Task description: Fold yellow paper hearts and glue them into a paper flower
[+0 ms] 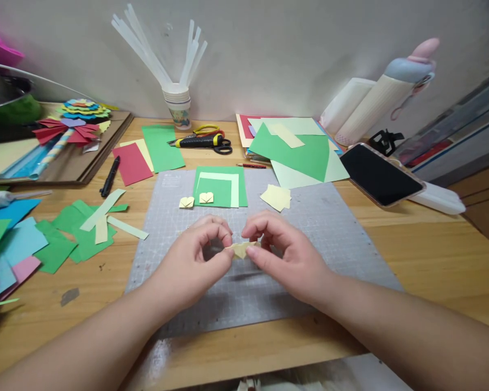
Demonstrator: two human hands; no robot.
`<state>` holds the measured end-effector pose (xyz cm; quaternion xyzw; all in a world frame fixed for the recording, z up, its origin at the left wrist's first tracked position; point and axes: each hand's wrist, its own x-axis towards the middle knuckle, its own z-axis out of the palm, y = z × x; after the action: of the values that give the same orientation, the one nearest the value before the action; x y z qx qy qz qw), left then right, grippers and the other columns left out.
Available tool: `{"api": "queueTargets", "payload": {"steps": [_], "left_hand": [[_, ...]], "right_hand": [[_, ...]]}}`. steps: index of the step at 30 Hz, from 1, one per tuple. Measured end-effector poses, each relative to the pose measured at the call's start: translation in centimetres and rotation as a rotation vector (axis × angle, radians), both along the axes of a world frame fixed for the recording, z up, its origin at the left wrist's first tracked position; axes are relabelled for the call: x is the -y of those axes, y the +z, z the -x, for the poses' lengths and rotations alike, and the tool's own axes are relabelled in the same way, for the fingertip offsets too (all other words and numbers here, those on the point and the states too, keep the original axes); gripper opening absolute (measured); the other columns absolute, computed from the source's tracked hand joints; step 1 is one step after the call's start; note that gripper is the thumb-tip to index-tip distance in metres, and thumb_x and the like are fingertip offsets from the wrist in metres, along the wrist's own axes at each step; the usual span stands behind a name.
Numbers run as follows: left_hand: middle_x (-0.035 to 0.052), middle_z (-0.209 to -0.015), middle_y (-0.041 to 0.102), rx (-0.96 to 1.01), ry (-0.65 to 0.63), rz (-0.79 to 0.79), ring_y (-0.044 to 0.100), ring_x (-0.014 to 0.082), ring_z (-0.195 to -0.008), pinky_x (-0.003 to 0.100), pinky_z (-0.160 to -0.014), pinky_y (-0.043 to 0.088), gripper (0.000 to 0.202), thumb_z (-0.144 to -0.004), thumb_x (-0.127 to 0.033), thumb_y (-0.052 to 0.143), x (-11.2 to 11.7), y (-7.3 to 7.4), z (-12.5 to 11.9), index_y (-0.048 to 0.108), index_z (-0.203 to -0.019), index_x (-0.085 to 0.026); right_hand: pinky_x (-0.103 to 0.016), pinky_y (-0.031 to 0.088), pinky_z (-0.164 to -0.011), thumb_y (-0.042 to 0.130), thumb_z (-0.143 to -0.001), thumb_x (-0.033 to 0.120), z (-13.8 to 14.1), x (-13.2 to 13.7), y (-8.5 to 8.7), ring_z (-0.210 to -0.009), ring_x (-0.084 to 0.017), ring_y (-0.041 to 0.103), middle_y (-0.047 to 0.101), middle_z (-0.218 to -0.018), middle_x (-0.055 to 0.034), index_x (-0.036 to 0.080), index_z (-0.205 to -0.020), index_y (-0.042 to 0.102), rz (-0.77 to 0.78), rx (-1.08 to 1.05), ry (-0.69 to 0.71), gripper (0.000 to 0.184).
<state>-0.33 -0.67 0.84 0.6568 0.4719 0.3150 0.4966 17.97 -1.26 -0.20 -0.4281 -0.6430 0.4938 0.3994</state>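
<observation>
Between my two hands is a small piece of folded pale yellow paper (pixel 240 250), held just above the grey cutting mat (pixel 179 309). My left hand (pixel 201 250) pinches its left end between thumb and forefinger. At its right end, my right hand (pixel 283 252) grips it with the thumb on the near side; some of those fingertips are hidden. Beyond my hands lie two small folded yellow paper hearts (pixel 186 203), one on the mat and one on a green paper square (pixel 218 190). A few pale yellow paper squares (pixel 276 197) rest on the mat farther right.
Green paper scraps (pixel 61 244) and a black pen (pixel 110 176) lie left. Behind the mat are a utility knife (pixel 199 141), scissors (pixel 224 147), a paper cup (pixel 178 108) of white sticks and stacked coloured paper (pixel 293 149). A phone (pixel 378 172) and a bottle (pixel 375 103) stand right.
</observation>
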Motion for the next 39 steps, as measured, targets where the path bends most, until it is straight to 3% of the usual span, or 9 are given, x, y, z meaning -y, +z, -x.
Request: {"api": "queueTargets", "payload": {"steps": [3, 10, 18, 30, 36, 39], "left_hand": [[0.0005, -0.086, 0.054, -0.015, -0.01, -0.014, 0.053, 0.0177, -0.088, 0.029, -0.077, 0.039, 0.012, -0.078, -0.022, 0.055, 0.1, 0.1, 0.0, 0.051, -0.066, -0.02], [-0.0004, -0.089, 0.055, -0.098, 0.016, -0.087, 0.053, 0.0175, -0.089, 0.029, -0.074, 0.04, 0.006, -0.08, -0.022, 0.056, 0.2, -0.1, 0.0, 0.053, -0.074, -0.021], [-0.0006, -0.087, 0.059, -0.145, -0.061, -0.288, 0.056, 0.0149, -0.09, 0.027, -0.081, 0.042, 0.009, -0.084, -0.021, 0.057, 0.1, 0.4, 0.2, 0.059, -0.076, -0.02], [-0.0015, -0.072, 0.064, -0.156, -0.01, -0.023, 0.057, 0.0159, -0.071, 0.027, -0.067, 0.043, 0.015, -0.082, -0.029, 0.056, 0.4, -0.1, -0.3, 0.061, -0.071, -0.019], [0.0, -0.082, 0.067, -0.09, 0.108, 0.05, 0.059, 0.0172, -0.076, 0.028, -0.069, 0.044, 0.018, -0.08, -0.038, 0.062, -0.3, -0.3, 0.1, 0.064, -0.083, -0.02], [-0.0007, -0.075, 0.062, -0.057, 0.124, 0.082, 0.055, 0.0153, -0.07, 0.027, -0.065, 0.043, 0.019, -0.081, -0.038, 0.06, -0.5, -0.2, 0.2, 0.063, -0.079, -0.019]], "right_hand": [[-0.026, 0.039, -0.06, 0.061, -0.081, 0.019, 0.1, 0.0, 0.0, -0.08, -0.015, 0.052, 0.057, -0.09, -0.0033, 0.019, -0.081, 0.059, -0.095, 0.108, 0.031, 0.002], [-0.031, 0.042, -0.067, 0.061, -0.082, 0.021, 0.1, -0.2, -0.3, -0.073, -0.015, 0.053, 0.058, -0.076, -0.0018, 0.018, -0.073, 0.06, -0.002, 0.063, 0.023, 0.01], [-0.031, 0.043, -0.067, 0.061, -0.082, 0.019, 0.0, -0.3, -0.2, -0.072, -0.016, 0.054, 0.059, -0.075, -0.0018, 0.017, -0.071, 0.061, -0.054, 0.063, 0.031, 0.011], [-0.03, 0.042, -0.067, 0.062, -0.079, 0.016, 0.1, -0.2, -0.1, -0.072, -0.015, 0.055, 0.058, -0.071, -0.0009, 0.018, -0.066, 0.059, -0.12, 0.14, 0.017, 0.014], [-0.028, 0.042, -0.065, 0.062, -0.08, 0.027, 0.1, -0.7, -0.3, -0.069, -0.014, 0.054, 0.057, -0.071, 0.0004, 0.018, -0.07, 0.058, 0.11, 0.078, -0.069, 0.014], [-0.027, 0.042, -0.063, 0.062, -0.08, 0.03, 0.0, -1.0, -0.3, -0.068, -0.013, 0.053, 0.057, -0.071, 0.0009, 0.018, -0.072, 0.057, 0.164, 0.02, -0.067, 0.015]]}}
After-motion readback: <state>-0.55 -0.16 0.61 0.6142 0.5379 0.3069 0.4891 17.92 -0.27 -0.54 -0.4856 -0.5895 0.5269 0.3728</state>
